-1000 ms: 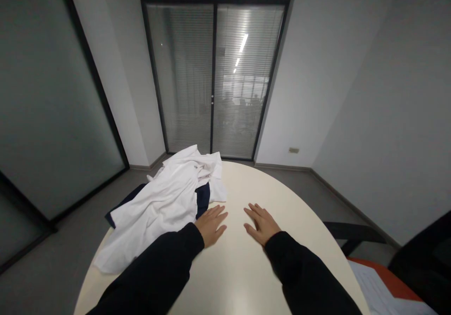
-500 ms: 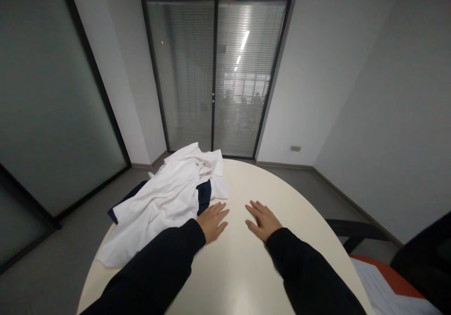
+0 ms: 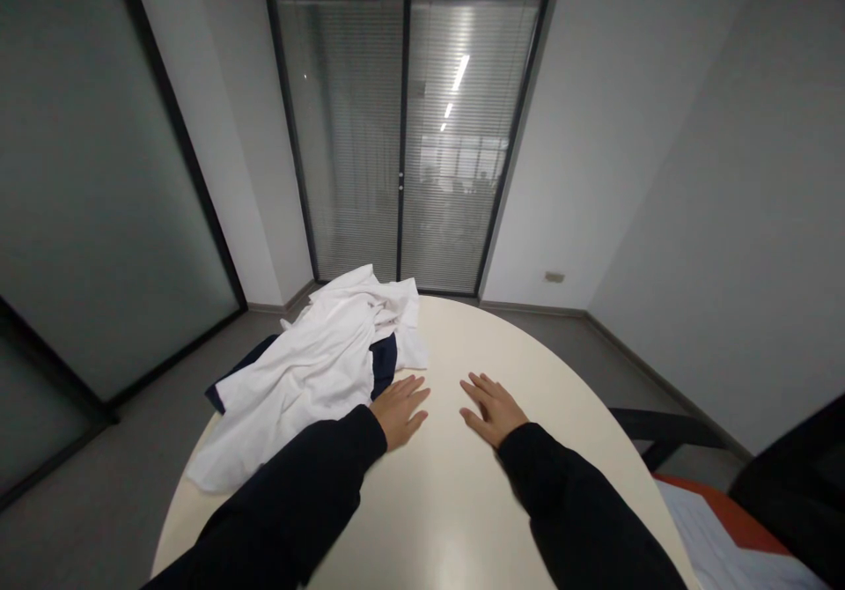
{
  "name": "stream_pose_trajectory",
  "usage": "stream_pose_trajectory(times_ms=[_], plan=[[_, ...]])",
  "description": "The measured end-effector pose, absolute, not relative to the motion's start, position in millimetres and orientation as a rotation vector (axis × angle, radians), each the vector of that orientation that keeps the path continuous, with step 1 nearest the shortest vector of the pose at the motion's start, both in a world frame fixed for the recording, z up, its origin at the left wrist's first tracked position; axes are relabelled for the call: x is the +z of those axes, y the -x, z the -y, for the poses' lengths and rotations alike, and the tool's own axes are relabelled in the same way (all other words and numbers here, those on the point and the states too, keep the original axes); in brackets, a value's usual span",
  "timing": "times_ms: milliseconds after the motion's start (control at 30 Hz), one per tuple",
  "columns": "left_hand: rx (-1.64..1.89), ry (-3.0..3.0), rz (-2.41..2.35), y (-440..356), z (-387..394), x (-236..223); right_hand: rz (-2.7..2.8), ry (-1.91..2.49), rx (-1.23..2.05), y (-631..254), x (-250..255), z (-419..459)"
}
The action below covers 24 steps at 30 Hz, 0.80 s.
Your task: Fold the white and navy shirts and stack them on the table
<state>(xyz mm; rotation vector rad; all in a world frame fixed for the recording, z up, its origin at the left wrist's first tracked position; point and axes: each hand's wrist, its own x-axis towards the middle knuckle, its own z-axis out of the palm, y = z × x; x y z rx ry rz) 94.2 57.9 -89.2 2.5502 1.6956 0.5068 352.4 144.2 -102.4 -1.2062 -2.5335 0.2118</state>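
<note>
My left hand [image 3: 399, 410] lies palm down on the pale round table [image 3: 455, 493], fingers spread and holding nothing. Right beside it is a crumpled heap of white clothing [image 3: 310, 361], with dark navy cloth [image 3: 384, 363] showing from underneath; whether the hand touches this cloth I cannot tell. The heap covers the table's far left part, and its exact garments cannot be made out. My right hand [image 3: 494, 409] also rests flat on the tabletop, fingers apart, a short gap to the right of my left hand.
Beyond the table stand glass doors with blinds [image 3: 406, 141]. A frosted glass panel [image 3: 99, 185] is on the left. At the lower right, a black chair [image 3: 802, 484] has an orange item [image 3: 753, 528] and white paper [image 3: 713, 533] on it.
</note>
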Motion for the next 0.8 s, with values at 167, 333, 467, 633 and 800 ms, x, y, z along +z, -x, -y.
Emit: stream_pose_trajectory(times_ms=[167,333,467,633,800], plan=[[0.504,-2.543,-1.705,-95.0,-56.3,-87.4,2.530,1.205,0.214,-352.6,-104.2,-145.4],[0.523,-2.529,-1.701,-93.7,-55.7,-86.9,2.548,1.222,0.198,-351.9,-103.2,-144.6],[0.521,-2.518,-1.691,-93.7,-55.0,-88.2,2.554,1.218,0.198,-351.4,-101.3,-143.6],[0.708,-2.525,-1.691,-96.6,-52.8,-75.5,2.553,1.224,0.212,-351.1,-99.9,-142.7],[1.258,-2.456,-1.908,-79.0,-57.6,-22.7,2.585,1.249,0.211,-351.6,-96.7,-141.6]])
